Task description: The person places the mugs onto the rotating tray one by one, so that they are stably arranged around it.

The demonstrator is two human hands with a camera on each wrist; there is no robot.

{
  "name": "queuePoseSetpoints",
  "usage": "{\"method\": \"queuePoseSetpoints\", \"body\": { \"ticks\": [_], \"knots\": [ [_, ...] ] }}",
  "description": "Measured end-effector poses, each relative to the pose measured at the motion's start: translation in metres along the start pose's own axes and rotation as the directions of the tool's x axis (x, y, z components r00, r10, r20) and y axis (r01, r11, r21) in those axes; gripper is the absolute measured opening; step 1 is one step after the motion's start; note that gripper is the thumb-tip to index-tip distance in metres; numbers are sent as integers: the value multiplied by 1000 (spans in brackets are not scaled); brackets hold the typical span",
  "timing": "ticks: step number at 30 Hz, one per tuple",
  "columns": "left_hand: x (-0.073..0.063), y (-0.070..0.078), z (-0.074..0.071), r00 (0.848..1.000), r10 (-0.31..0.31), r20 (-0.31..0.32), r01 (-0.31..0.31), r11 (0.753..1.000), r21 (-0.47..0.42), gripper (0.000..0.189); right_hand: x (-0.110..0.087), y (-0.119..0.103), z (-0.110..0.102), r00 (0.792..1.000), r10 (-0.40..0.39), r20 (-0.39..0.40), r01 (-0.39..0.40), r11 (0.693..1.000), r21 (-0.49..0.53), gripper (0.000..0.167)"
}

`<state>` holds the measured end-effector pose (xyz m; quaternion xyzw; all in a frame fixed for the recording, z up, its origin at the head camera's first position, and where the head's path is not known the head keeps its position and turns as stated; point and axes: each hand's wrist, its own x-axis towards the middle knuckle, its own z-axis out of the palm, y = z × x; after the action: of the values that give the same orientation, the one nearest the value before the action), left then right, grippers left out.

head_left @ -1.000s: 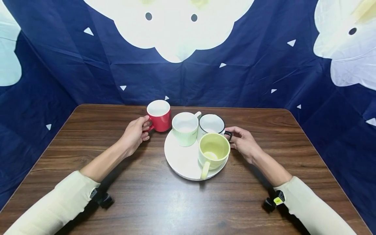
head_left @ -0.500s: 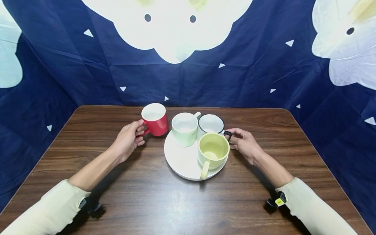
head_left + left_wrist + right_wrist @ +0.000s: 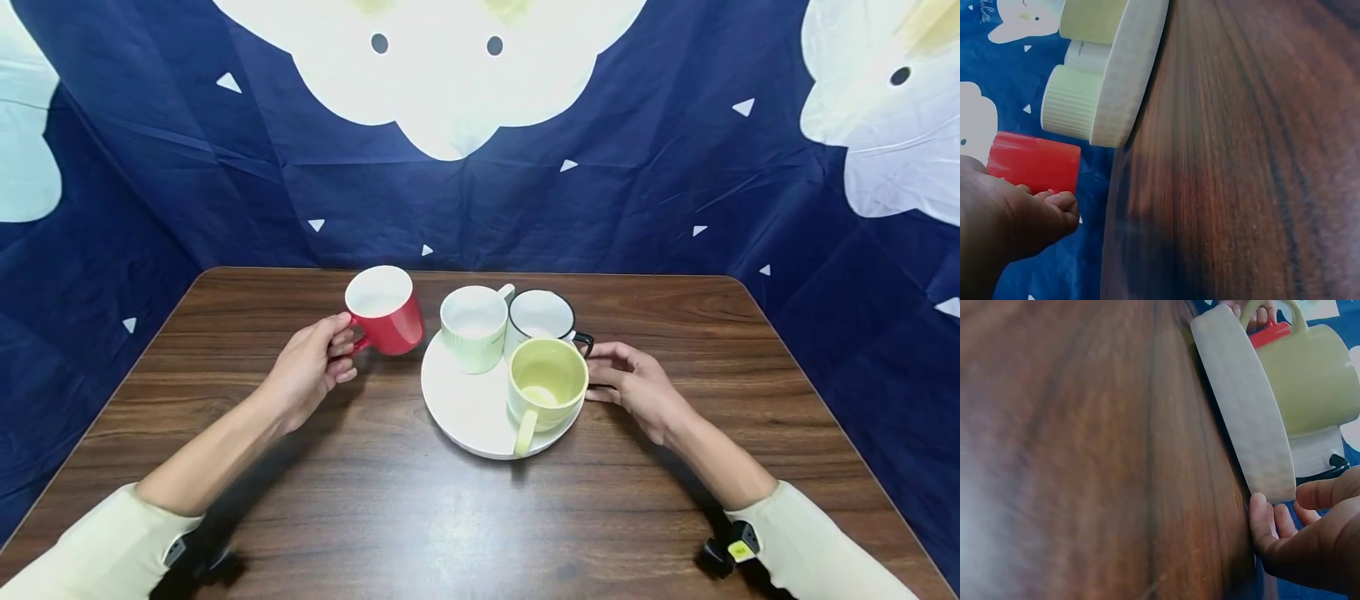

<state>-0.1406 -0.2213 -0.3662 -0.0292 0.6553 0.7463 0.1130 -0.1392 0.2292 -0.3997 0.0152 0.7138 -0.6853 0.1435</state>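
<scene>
My left hand (image 3: 307, 371) grips a red mug (image 3: 390, 321) by its handle, left of a round white tray (image 3: 468, 421). The left wrist view also shows the red mug (image 3: 1035, 164) apart from the tray (image 3: 1132, 81). Three mugs stand on the tray: a pale green ribbed cup (image 3: 474, 342), a white mug (image 3: 540, 317) with black rim and handle, and a yellow-green mug (image 3: 546, 387). My right hand (image 3: 637, 387) is at the tray's right edge. In the right wrist view its loosely bent fingers (image 3: 1260, 515) touch the end of the tray wall.
The wooden table (image 3: 472, 533) reaches back to a blue curtain (image 3: 517, 217) with white cloud prints. The yellow-green mug's handle (image 3: 526, 433) sticks out over the tray's front rim.
My left hand has moved left and nearer with the red mug, away from the tray. The right hand has shifted slightly nearer and lower, off the black handle. Tray and its mugs stay put.
</scene>
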Motion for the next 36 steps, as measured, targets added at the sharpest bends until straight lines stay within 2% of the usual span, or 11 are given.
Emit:
{"method": "queuePoseSetpoints", "body": {
  "ticks": [8,17,22,30,36],
  "knots": [
    [-15,2,0,1000,-6,4,6,1000,4,43,-17,2,4,1000,17,9,-17,1000,20,39],
    [-26,-3,0,1000,0,15,0,1000,10,44,-29,5,12,1000,3,-8,-3,1000,9,34],
    [-31,-4,1,999,7,37,-8,1000,12,43,-32,6,17,1000,-7,-27,7,1000,2,37],
    [-39,-6,2,997,11,72,-12,1000,13,41,-35,6,23,1000,-2,-22,3,999,47,46],
    [-44,-8,1,995,23,97,-24,1000,12,42,-35,7,22,999,-3,-34,4,1000,26,48]
  ]
}}
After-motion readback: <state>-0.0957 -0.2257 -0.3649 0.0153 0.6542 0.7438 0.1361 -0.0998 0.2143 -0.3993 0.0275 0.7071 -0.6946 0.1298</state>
